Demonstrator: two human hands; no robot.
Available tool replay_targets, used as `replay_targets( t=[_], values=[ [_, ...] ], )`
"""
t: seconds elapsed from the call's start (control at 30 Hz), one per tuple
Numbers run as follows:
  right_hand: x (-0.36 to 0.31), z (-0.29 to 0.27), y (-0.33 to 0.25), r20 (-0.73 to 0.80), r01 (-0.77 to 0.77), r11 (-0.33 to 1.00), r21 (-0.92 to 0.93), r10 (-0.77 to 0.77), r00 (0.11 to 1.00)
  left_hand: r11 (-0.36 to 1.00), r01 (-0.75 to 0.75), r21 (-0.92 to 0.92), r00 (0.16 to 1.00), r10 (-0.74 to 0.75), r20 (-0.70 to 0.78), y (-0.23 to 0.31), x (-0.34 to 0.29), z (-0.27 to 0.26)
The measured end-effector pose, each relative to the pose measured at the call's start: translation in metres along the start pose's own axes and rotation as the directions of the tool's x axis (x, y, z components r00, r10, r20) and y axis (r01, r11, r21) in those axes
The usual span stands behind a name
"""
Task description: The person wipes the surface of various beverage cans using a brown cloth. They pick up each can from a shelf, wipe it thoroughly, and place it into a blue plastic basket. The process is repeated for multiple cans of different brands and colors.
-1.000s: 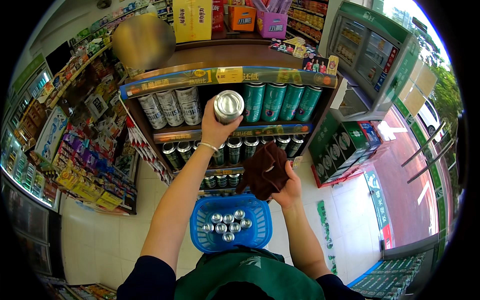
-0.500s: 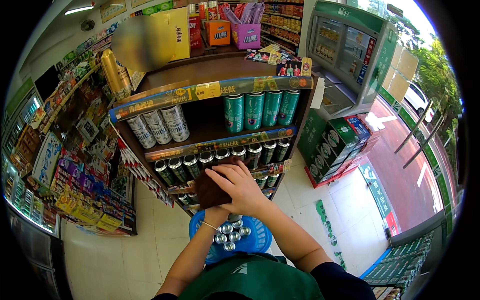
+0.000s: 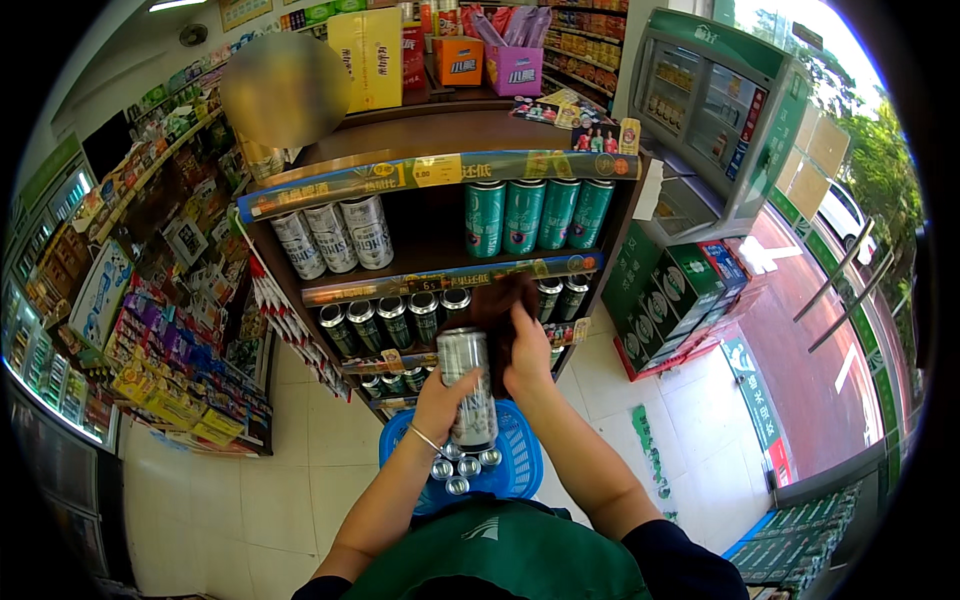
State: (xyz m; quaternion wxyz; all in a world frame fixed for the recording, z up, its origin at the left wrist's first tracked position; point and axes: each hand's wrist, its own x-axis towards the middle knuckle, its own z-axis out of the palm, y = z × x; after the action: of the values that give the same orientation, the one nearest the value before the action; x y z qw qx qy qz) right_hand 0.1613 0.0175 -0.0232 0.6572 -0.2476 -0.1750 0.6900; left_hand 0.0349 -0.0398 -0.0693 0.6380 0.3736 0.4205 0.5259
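Note:
My left hand is wrapped round a tall silver-white drink can, tilted slightly, above the blue basket. A dark brown cloth is gripped in my right hand, close beside the can's top. Several smaller-looking cans stand inside the basket, their silver tops showing. Behind my hands, the shelf unit holds white cans on the upper left and teal cans on the upper right. Dark green cans line the tier below, partly hidden by the cloth.
Crowded snack shelves run along the left. At the right stand a glass-door fridge and stacked green cartons beside the entrance. Orange and purple boxes sit above the shelf unit. Pale floor tiles surround the basket.
The brown cloth was bunched between both hands; now my right hand holds it apart, raised to the right. The silver-white can shows plainly in my left hand. The view has shifted slightly.

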Motion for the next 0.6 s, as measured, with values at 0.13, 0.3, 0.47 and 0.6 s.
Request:
replay_targets(
  t=[0.13,0.3,0.47,0.6],
  values=[
    [-0.049,-0.028,0.009,0.55,0.401,0.623,-0.672,0.057,0.833,0.797,0.127,-0.59,0.987,-0.041,0.157,0.007,0.01,-0.013],
    [-0.062,0.012,-0.001,0.865,0.918,-0.111,-0.382,0.307,0.397,0.489,0.057,-0.87,0.873,0.398,0.281,-0.063,0.036,-0.04],
    [0.0,0.024,-0.008,0.858,0.872,-0.057,-0.487,0.154,0.489,0.869,0.137,-0.475,0.991,-0.117,0.07,-0.019,0.002,-0.005],
    [0.024,0.007,-0.024,0.534,-0.063,0.67,-0.74,0.642,0.551,0.837,0.263,-0.479,0.948,-0.134,0.287,0.004,-0.018,0.001]
  ],
)
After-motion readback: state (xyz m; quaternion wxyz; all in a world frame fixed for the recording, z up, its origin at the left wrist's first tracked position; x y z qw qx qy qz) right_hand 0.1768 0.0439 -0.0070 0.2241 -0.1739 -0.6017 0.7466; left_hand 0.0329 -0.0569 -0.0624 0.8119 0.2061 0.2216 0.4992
